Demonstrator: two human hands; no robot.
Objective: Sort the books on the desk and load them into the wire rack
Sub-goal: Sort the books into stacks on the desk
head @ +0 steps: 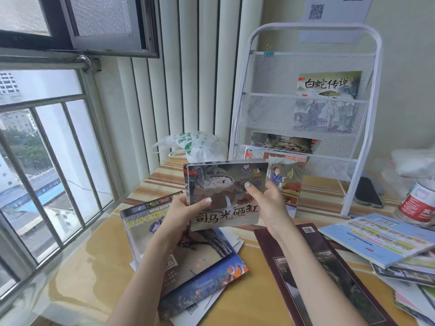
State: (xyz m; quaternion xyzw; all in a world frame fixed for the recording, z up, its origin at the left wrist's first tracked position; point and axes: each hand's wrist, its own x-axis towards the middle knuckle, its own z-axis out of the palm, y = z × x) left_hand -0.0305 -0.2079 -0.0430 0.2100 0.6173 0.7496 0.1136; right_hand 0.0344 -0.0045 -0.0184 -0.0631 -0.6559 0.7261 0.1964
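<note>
Both hands lift a picture book point(226, 194) above the desk point(98, 267), just in front of the rack point(303, 100): left hand point(186, 208) pinches its left edge, right hand point(266, 203) grips its right edge, cover facing the person, likely to read the title before choosing a pocket. Two books already stand in the rack; loose piles point(188, 262) lie nearer the person than the rack, still unsorted

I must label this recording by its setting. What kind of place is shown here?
Probably a home study corner on an upper floor: a desk under a striped yellow tablecloth, scattered picture books, a white wire-mesh book rack, and a barred window overlooking rooftops.
</note>
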